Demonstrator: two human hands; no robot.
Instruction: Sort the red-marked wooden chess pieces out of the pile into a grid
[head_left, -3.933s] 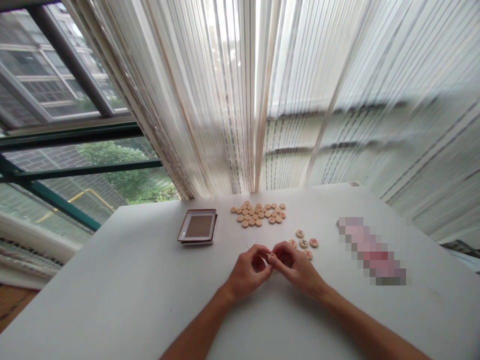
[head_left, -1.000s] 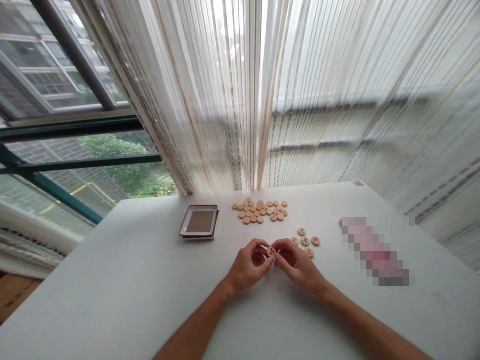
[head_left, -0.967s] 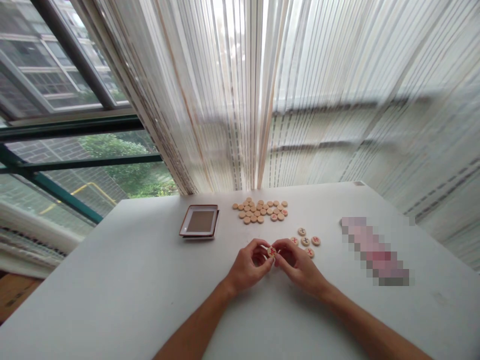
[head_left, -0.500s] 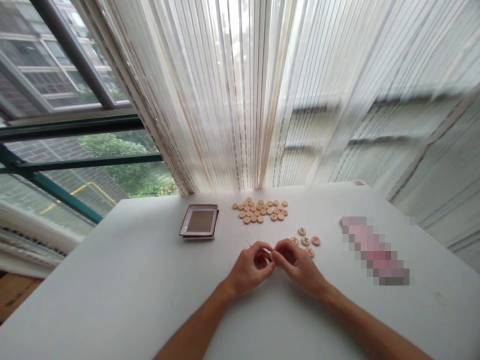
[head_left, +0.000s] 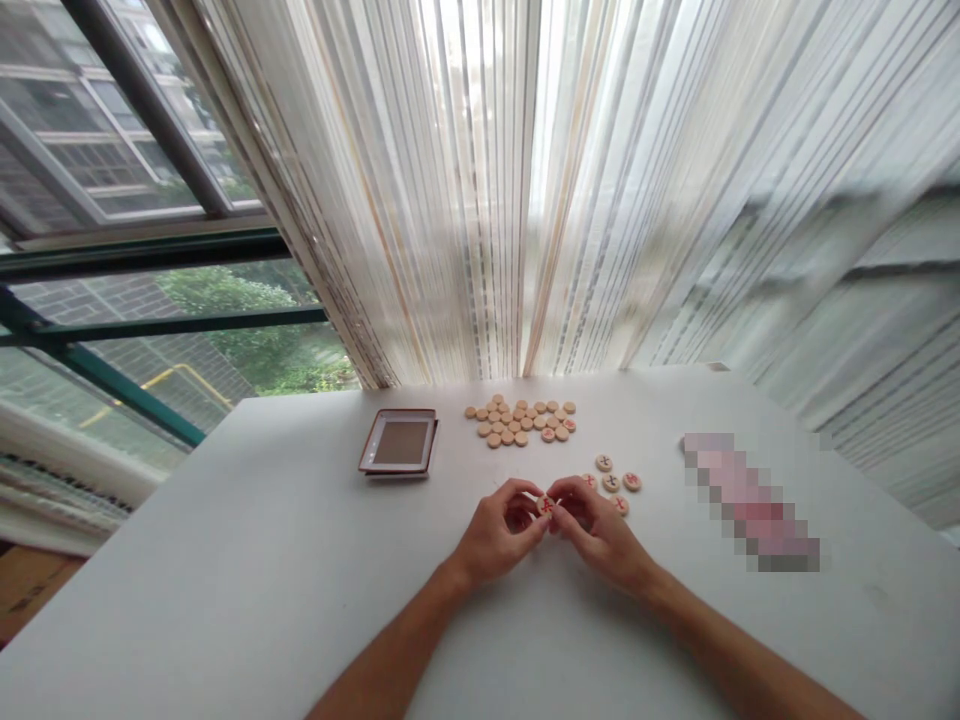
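Both hands meet above the middle of the white table. My left hand and my right hand pinch one round wooden chess piece between their fingertips, its red-marked face turned up toward me. Just right of the hands lie a few loose pieces face up, some red and some dark. Farther back sits a cluster of several pieces, most face down.
A square brown-rimmed box rests left of the cluster. A blurred pink strip lies on the table's right side. Striped sheer curtains hang along the far edge, with a window at left.
The piece has been turned in my fingertips, from edge-on half a second ago to red face up now. The curtain has swayed. My hands stay in place.
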